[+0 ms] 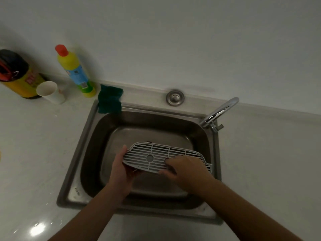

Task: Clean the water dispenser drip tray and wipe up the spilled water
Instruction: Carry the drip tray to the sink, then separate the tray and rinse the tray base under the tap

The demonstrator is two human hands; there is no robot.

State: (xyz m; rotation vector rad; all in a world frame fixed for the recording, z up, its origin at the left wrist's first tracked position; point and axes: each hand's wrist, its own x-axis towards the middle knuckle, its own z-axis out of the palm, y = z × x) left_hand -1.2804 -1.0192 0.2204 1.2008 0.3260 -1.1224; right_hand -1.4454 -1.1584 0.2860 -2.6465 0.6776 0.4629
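Note:
A grey slotted drip tray [156, 153] is held level over the steel sink [86, 136]. My left hand [121, 169] grips its left end from below, thumb on the rim. My right hand [185, 169] lies over its right part, fingers curled onto the grille and front edge. The tray's right tip pokes out past my right hand near the sink's right wall. A green sponge [110, 99] rests on the sink's back left corner.
The chrome tap [220, 112] stands at the sink's back right, no water running. On the white counter at left are a yellow detergent bottle [74, 70], a white paper cup [50, 92] and a dark-capped yellow container [17, 73]. A round steel cap [175, 97] sits behind the basin.

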